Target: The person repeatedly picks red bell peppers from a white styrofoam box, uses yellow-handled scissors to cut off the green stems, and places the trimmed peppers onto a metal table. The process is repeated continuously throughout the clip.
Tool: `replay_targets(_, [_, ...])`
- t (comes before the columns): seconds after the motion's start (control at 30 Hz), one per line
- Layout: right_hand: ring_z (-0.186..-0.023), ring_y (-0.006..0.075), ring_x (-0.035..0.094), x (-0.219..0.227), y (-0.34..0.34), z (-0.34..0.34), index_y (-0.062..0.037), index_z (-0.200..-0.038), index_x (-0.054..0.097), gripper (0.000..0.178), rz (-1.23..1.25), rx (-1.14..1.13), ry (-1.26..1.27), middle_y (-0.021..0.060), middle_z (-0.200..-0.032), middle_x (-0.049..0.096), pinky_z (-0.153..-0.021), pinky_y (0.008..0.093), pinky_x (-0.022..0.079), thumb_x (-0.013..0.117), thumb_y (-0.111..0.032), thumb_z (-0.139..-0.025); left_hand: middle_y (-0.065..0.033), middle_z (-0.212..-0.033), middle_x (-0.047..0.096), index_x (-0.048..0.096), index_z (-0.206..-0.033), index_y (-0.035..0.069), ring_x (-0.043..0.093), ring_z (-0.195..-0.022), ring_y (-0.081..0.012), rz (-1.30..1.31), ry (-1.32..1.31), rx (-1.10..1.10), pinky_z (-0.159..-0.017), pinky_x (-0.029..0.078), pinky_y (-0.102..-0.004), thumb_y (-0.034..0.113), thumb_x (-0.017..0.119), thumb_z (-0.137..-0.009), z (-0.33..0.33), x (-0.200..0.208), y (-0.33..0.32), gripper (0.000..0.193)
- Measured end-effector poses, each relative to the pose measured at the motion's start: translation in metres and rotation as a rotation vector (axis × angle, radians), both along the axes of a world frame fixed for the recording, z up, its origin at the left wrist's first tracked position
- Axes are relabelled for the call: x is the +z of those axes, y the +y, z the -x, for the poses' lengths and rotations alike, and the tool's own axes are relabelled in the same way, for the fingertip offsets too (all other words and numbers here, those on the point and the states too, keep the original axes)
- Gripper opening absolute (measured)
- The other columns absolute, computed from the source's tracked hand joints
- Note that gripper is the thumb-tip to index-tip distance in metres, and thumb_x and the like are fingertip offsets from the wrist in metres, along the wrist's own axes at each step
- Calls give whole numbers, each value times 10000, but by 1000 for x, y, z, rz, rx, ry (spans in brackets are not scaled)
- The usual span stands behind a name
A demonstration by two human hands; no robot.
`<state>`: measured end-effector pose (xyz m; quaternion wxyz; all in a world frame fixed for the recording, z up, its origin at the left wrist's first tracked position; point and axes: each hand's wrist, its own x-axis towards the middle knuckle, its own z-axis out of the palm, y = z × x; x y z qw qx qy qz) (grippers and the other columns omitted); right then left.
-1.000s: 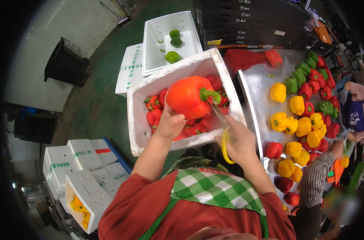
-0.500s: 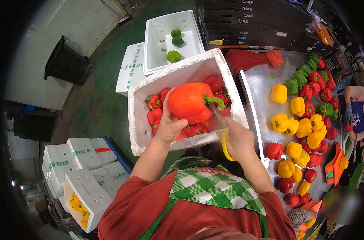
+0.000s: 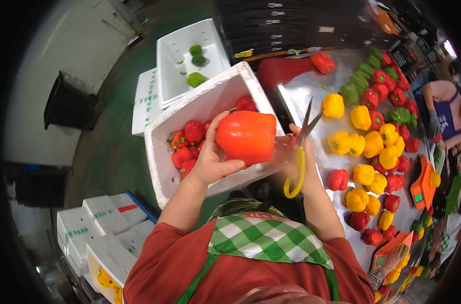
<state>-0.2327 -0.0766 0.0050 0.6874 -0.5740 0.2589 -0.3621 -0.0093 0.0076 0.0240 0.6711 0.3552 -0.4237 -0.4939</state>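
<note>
My left hand (image 3: 207, 161) is wrapped round a large orange-red bell pepper (image 3: 246, 136), held up over a white foam box (image 3: 217, 86). No stem shows on the pepper from this side. Smaller red peppers (image 3: 193, 131) lie inside the box. Just right of the held pepper, my right hand (image 3: 307, 169) grips yellow-handled scissors (image 3: 301, 161). Their blades are spread and point away from me, clear of the pepper. Part of the right hand is blurred.
At right, a steel table (image 3: 305, 101) bears red, yellow and green peppers, with orange scales (image 3: 423, 185) beyond. Another foam box (image 3: 162, 66) with green peppers stands ahead. Stacked foam boxes (image 3: 106, 215) are at lower left, a black bin (image 3: 70, 104) far left. Co-workers (image 3: 443, 109) are at right.
The scissors have come off the pepper's green stem, swung up and away to the right, and opened. The stem no longer shows; a green curved piece now appears by the table's far edge.
</note>
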Motion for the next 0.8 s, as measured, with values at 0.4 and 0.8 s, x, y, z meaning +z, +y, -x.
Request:
replay_targets(0.4, [-1093, 257, 605, 18, 15, 44, -12, -1388, 388, 816, -403, -298, -498, 148, -1279, 566, -840, 382, 515, 720, -448, -784, -249, -1383, 480, 379, -1405, -37, 494, -1263, -413, 298, -990, 49, -1048, 416, -449, 408, 848, -649, 94, 26, -79, 995])
replay_targets(0.8, [-1243, 290, 468, -28, -26, 280, -14, -1427, 350, 902, 277, -1530, 954, 172, -1349, 472, -1050, 389, 369, 858, -246, -718, -150, -1315, 553, 673, -933, -9, 587, -1116, -211, -30, -664, 273, -947, 460, -338, 18, 714, -822, -8, -40, -111, 122])
